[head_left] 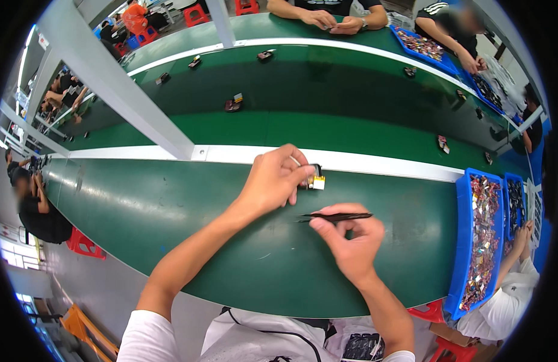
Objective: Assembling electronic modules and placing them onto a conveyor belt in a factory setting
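Nearest to us, the green desk (231, 271) curves across, and here is the right hand (356, 244), its grip closed around black tweezers (345, 216), tips pointing left and slightly apart, touching nothing but air or desk surface, hard to say which. To the right, a long blue tray (463, 241) sits heaped with small mixed-colour pieces (481, 241). A little farther and to the left, the left hand (270, 181) has its grip pinched on a small black part (316, 181) with a yellow-and-white label, held just beside the white rail (375, 164); whether it rests on the desk, I can't tell. The tweezers are near it but apart. Beyond the rail runs a dark green strip (315, 120), dotted with loose parts (233, 105). On the far side, a co-worker (348, 25) brings both hands together, with another blue tray (401, 41) to the right.
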Motion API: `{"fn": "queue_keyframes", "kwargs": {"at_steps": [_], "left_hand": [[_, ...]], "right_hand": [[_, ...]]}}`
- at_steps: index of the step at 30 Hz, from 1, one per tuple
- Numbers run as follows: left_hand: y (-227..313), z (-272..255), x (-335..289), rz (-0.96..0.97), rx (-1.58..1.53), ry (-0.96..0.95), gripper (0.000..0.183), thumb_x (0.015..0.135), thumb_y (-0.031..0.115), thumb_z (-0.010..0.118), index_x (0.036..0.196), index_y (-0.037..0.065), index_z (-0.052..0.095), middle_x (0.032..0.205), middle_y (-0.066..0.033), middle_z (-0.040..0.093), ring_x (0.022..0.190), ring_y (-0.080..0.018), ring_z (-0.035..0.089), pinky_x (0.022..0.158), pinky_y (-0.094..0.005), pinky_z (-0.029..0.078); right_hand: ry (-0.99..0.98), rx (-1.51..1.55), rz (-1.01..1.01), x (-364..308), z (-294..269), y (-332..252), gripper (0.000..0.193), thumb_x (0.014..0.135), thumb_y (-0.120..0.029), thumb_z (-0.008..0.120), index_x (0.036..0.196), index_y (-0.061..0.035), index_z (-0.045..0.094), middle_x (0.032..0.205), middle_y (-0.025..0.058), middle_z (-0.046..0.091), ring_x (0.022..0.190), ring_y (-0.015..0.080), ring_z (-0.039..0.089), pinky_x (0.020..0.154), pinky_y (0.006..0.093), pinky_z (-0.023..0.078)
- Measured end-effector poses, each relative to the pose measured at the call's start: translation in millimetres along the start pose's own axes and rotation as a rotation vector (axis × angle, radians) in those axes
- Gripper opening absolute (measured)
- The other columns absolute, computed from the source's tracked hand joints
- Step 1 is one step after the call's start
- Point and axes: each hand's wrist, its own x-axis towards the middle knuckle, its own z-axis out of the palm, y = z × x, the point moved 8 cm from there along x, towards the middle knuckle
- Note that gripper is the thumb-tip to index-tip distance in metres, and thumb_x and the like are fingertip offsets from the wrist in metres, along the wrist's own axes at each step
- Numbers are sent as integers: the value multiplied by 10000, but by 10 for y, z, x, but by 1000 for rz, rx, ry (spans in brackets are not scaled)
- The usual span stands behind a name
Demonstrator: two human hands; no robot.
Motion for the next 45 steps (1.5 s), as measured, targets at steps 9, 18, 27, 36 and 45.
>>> {"fn": "queue_keyframes", "kwargs": {"at_steps": [9, 18, 27, 36, 45], "left_hand": [[-144, -87, -640, 16, -47, 28, 151, 963, 48, 679, 1055, -61, 629, 809, -107, 715, 546, -79, 595, 463, -237, 456], [-246, -49, -669, 73, -97, 17, 141, 964, 36, 676, 1055, -60, 626, 820, -98, 717, 588, -87, 619, 471, -236, 467], [-159, 4, -706, 125, -159, 23, 156, 965, 35, 673, 1093, -48, 637, 869, -106, 725, 562, -93, 627, 433, -232, 438], [-164, 7, -712, 115, -158, 19, 159, 963, 33, 672, 1088, -61, 642, 863, -113, 724, 560, -99, 636, 433, -231, 448], [-208, 13, -699, 36, -217, 25, 132, 964, 74, 684, 1017, -42, 647, 741, -96, 698, 512, -105, 617, 416, -252, 448]], "right_hand": [[23, 68, 80, -11, 5, 90, 136, 826, 32, 818, 923, 31, 723, 737, -9, 669, 512, -16, 431, 457, 179, 279], [-21, -154, -11, -35, 74, 49, 119, 806, 6, 838, 874, 30, 744, 597, -56, 580, 460, -14, 376, 445, 204, 228], [-29, 166, 349, -34, 38, 249, 115, 852, 24, 796, 940, 30, 722, 655, -56, 594, 525, -25, 405, 475, 172, 252], [-36, 190, 333, -21, 58, 237, 89, 857, 31, 788, 916, 36, 721, 654, -53, 595, 518, -27, 398, 467, 173, 256], [-40, 170, 302, -19, 71, 217, 97, 852, 36, 789, 916, 37, 716, 658, -52, 594, 516, -29, 399, 462, 172, 257]]}}
